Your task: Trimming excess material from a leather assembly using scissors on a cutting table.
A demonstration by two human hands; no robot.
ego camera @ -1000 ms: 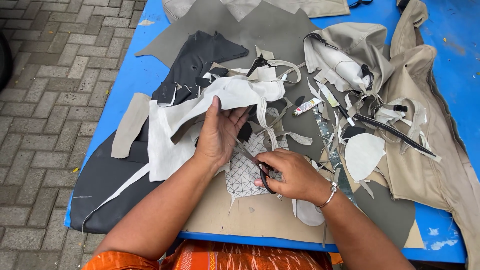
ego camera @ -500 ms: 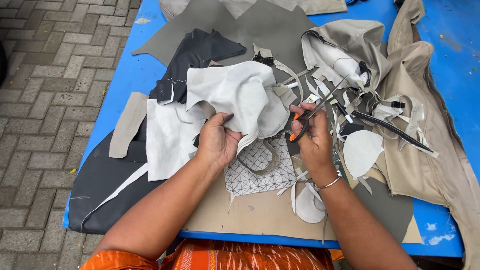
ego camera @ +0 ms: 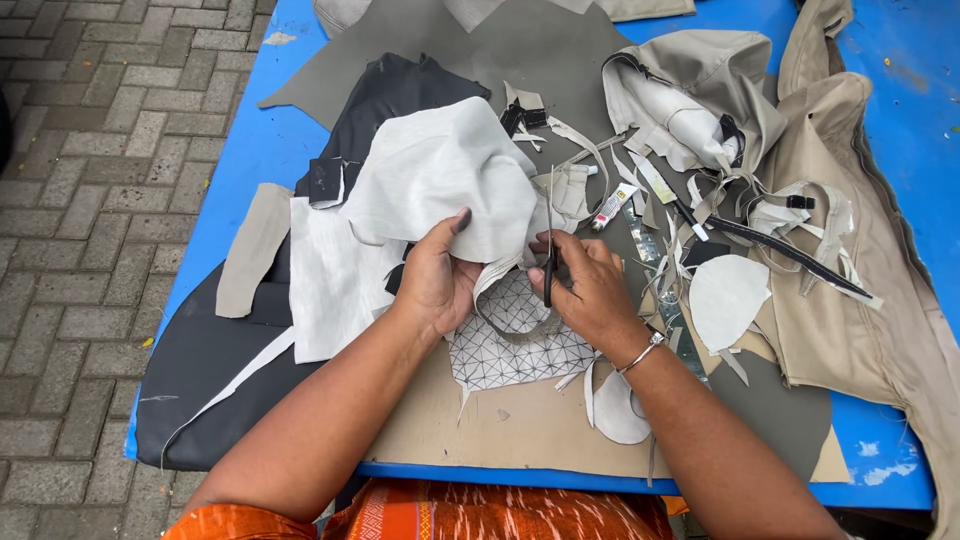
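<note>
White fabric piece point(ego camera: 440, 175), lifted off the worktop point(ego camera: 240, 150) since a second ago, is now pinched by left hand point(ego camera: 435, 280); right hand point(ego camera: 590, 290) grips scissors point(ego camera: 548, 262) at its 3 o'clock edge, cutting seemingly underway

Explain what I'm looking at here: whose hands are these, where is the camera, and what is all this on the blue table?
No machine here: a person wears a camera on the head, looking down at their own hands. The left hand grips a pale grey sheet of material. The right hand holds scissors, blades upward against that sheet's edge. Below them lies a white piece with a black grid pattern. The blue table carries dark, grey and beige offcuts, strips, a small tube and a beige garment.
</note>
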